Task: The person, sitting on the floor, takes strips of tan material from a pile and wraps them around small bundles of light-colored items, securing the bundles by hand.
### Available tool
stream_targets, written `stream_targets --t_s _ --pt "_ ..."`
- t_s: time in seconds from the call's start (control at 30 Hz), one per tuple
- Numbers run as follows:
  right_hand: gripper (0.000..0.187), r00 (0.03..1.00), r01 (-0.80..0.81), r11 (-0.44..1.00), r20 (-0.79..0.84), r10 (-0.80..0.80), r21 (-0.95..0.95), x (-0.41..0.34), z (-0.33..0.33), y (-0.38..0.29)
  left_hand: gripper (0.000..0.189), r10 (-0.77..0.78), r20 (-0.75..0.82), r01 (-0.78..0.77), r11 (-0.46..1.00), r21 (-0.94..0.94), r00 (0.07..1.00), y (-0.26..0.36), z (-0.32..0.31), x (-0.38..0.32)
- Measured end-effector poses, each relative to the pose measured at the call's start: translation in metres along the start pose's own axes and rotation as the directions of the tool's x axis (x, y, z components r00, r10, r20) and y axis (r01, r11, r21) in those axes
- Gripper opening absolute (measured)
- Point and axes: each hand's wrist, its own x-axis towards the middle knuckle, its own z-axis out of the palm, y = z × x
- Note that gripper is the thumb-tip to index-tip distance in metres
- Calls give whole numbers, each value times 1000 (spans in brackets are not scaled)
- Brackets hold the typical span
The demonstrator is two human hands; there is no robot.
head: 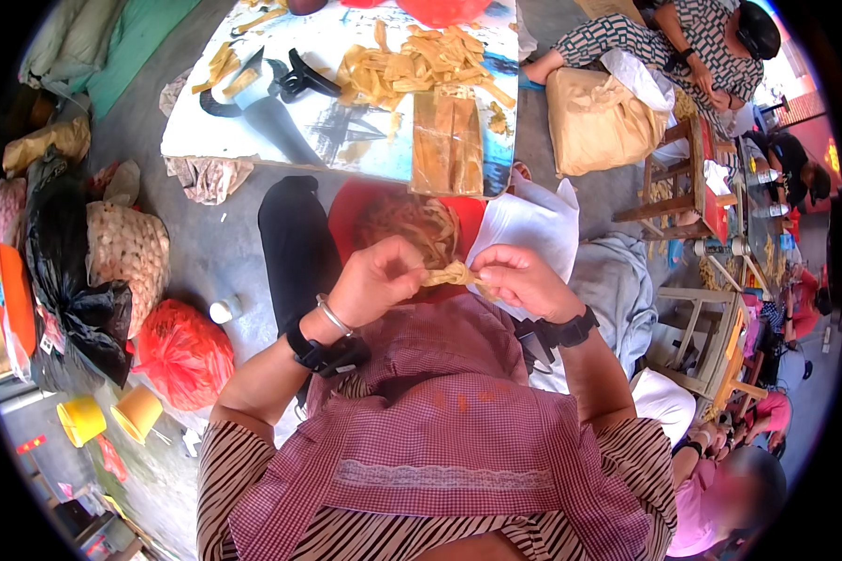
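A pale yellow knotted strip [453,274], likely a dried food such as tofu skin, is stretched between my hands above my lap. My left hand [387,277] pinches one end between thumb and fingers. At the other end, the thumb and fingertips of my right hand [516,275] grip the strip beside the knot. Below and beyond them sits a red basin [347,214] between my knees, holding similar long strips [421,223]. My fingers hide part of both ends.
A white table [365,151] ahead bears a pile of yellow pieces [421,59], a brown block [448,140] and a black claw clip [305,76]. Bags, including a red plastic bag [184,354], lie left. Stools [702,329] and several people are right.
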Motion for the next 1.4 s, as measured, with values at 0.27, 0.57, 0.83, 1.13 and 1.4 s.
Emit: stream_targets --t_s 0.27,0.57,0.83,1.13,1.4 --pt "14 997 48 996 59 -43 -80 5 24 -7 34 -346 394 485 805 -342 852 2 -7 16" --pt "15 997 53 998 60 -52 -18 7 32 -14 9 -462 446 627 689 -363 766 8 12 15" --pt "14 986 125 956 138 -90 -266 2 9 -33 9 -276 352 398 850 -346 894 13 -1 11" --pt "16 769 325 761 -312 -558 -561 59 -16 -79 14 446 -196 -237 741 628 874 56 -15 91" --pt "26 748 111 788 -471 -468 -606 74 -36 -69 10 419 -151 -113 542 833 895 32 -38 87"
